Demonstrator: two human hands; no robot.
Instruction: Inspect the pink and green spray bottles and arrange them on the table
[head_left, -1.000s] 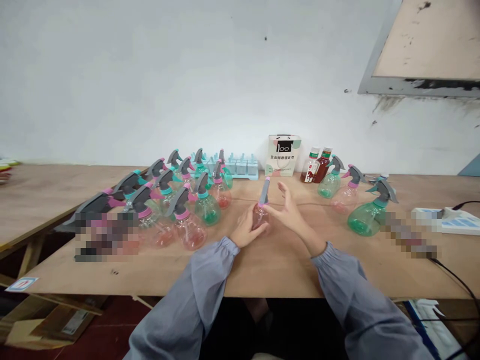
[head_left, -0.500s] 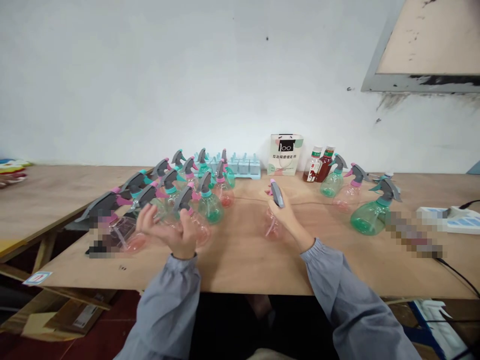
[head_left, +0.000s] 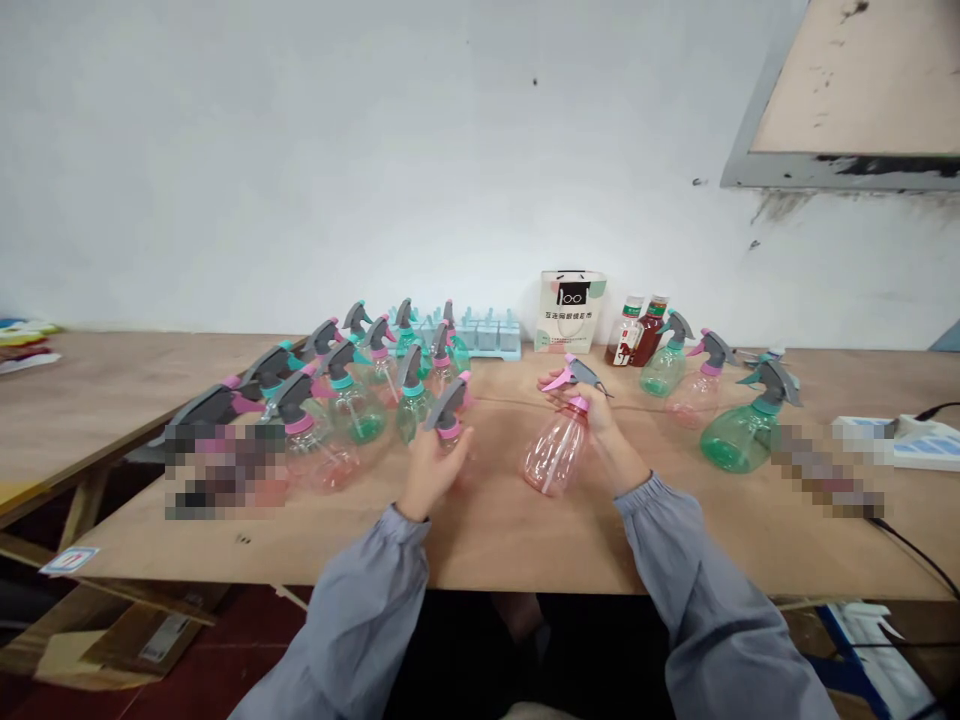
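My right hand (head_left: pixel 600 415) is wrapped round the neck of a pink spray bottle (head_left: pixel 553 455), which leans, its pink nozzle pointing left. My left hand (head_left: pixel 435 470) grips another pink-collared spray bottle (head_left: pixel 448 408) just below its grey head; the hand hides most of its body. Left of that hand several green and pink spray bottles stand close together, among them a pink one (head_left: pixel 322 462) and a green one (head_left: pixel 366 415). On the right stand a large green bottle (head_left: pixel 739 437), a pink one (head_left: pixel 694 395) and a smaller green one (head_left: pixel 661 368).
Along the wall are a light blue mould tray (head_left: pixel 487 338), a paper bag (head_left: pixel 568 315) and two dark drink bottles (head_left: pixel 649 335). A white power strip (head_left: pixel 919 445) with cables lies at the right. The wooden table's front edge (head_left: pixel 525 588) runs before me.
My left hand has gone from open to gripping a pink spray bottle and moved right with it. The bottle in my right hand has turned and tilted, its body now showing.
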